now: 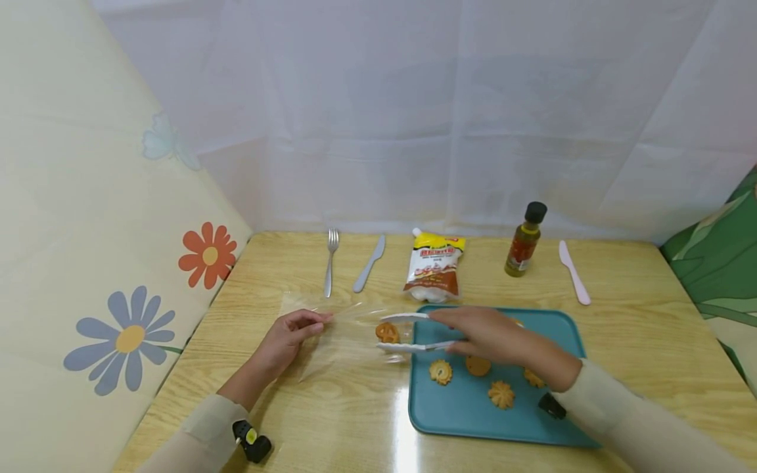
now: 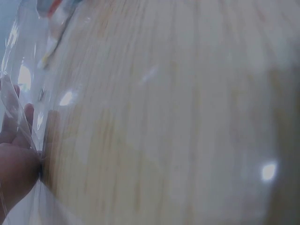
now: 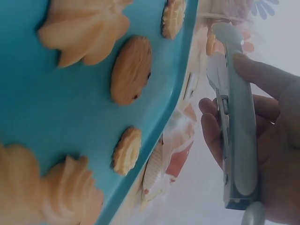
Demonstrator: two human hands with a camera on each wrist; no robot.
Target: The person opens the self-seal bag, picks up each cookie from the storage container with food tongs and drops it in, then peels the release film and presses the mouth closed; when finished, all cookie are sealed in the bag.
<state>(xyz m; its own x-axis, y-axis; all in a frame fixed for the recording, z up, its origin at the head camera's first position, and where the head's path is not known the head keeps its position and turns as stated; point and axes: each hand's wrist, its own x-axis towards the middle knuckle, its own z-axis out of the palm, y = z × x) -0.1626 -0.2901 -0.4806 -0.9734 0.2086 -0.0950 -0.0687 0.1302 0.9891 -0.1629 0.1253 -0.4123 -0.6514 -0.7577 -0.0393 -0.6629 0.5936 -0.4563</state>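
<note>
My left hand pinches the edge of a clear plastic bag that lies out over the table. In the right hand are white-tipped tongs, gripped between thumb and fingers. Their two arms reach left into the mouth of the bag, with a brown pretzel-shaped cookie between the tips; I cannot tell if both tips touch it. Below the right hand, a teal tray carries several cookies, among them a flower-shaped one. The left wrist view shows the left hand through the clear film.
Along the back of the wooden table lie a fork, a grey knife and a pink knife. A white, yellow and brown packet stands behind the tray, and a dark-capped bottle is to its right.
</note>
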